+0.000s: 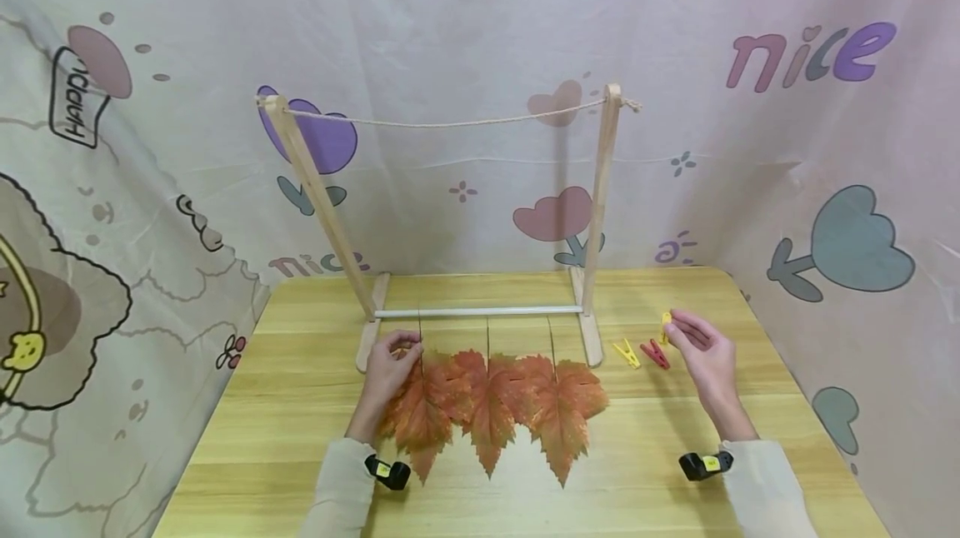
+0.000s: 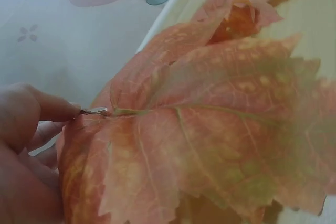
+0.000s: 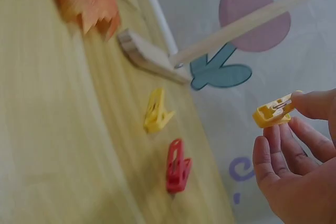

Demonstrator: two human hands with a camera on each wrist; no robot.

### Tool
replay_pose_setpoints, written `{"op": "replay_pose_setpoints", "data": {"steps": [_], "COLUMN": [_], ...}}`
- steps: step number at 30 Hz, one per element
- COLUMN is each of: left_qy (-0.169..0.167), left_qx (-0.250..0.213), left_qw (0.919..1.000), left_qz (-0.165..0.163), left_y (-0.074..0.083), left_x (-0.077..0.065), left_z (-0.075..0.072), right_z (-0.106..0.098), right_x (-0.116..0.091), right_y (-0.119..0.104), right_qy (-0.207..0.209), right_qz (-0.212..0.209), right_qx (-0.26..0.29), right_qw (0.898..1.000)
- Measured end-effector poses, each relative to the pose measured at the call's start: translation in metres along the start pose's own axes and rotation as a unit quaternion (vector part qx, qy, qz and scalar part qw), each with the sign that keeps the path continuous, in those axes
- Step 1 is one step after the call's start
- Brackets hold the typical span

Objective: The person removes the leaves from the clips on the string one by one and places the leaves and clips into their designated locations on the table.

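Observation:
Three orange-red artificial maple leaves lie side by side on the table, their thin stems pointing toward the rack. My left hand (image 1: 393, 367) pinches the stem of the leftmost maple leaf (image 1: 423, 421); in the left wrist view that leaf (image 2: 199, 124) fills much of the picture, its stem between thumb and finger. The middle leaf (image 1: 489, 413) and the right leaf (image 1: 562, 413) overlap beside it. My right hand (image 1: 705, 355) holds a yellow clothespin (image 3: 273, 113) between thumb and fingers, above the table. Below it lie another yellow clothespin (image 3: 156, 111) and a red clothespin (image 3: 177, 166).
Behind the leaves stands a wooden rack with a left post (image 1: 318, 196) and a right post (image 1: 602, 196). A rope (image 1: 442, 124) sags slightly between their tops, and a white rod (image 1: 480, 311) joins them near the base. A patterned cloth (image 1: 465, 38) hangs behind the wooden table (image 1: 262, 438).

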State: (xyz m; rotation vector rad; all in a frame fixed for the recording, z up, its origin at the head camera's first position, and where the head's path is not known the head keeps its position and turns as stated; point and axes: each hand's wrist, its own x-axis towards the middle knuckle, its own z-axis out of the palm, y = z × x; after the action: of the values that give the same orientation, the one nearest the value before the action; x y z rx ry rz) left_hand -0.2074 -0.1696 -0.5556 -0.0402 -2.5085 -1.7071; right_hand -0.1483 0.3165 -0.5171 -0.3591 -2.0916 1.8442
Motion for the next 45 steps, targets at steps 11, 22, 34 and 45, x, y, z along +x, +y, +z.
{"op": "replay_pose_setpoints", "data": {"steps": [11,22,34,45], "left_qy": [0.018,0.033,0.040,0.057], "left_qx": [0.054,0.108,0.154,0.218], "left_qw": [0.9981,0.9934,0.9873,0.9739], "left_qz": [-0.023,-0.016,-0.008,-0.023], "left_y": [-0.009,-0.013,-0.014,-0.014], "left_x": [0.000,-0.002,-0.006,-0.006], "left_z": [0.005,0.013,0.019,0.027], "right_z": [-0.011,-0.024,-0.030,-0.032], "right_x": [0.006,0.012,0.011,0.008], "right_y": [0.021,0.044,0.062,0.064], "right_qy": [0.030,0.029,0.033,0.033], "right_qz": [0.006,0.021,0.028,0.042], "right_qx": [-0.085,-0.161,-0.199,-0.227], "right_qw": [0.996,0.986,0.979,0.972]}}
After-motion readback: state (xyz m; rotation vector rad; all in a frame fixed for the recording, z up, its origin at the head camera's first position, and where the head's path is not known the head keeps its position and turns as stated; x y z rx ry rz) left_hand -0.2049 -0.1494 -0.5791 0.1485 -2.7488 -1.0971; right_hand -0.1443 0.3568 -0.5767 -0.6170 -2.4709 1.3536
